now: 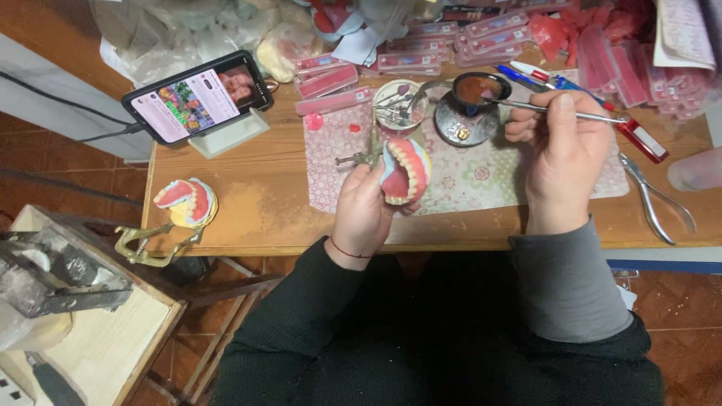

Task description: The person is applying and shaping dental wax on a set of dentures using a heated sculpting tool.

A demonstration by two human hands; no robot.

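My left hand (pixel 363 207) grips a denture model (pixel 406 170) with pink gums and white teeth, mounted on a brass articulator, held above the patterned mat (pixel 466 184). My right hand (pixel 558 146) pinches a thin metal instrument (pixel 541 107) whose tip reaches into a small black dish (pixel 477 89) of brownish wax. The dish rests on a round dark stand. Beside it stands a white cup (pixel 398 105) holding several metal tools.
A second denture on an articulator (pixel 179 214) sits at the table's left corner. A phone (pixel 197 96) leans on a white stand. Pliers (pixel 653 197) lie at the right. Pink tooth-card packets (pixel 451 46) and plastic bags crowd the back. A wooden side stand (pixel 98 338) is lower left.
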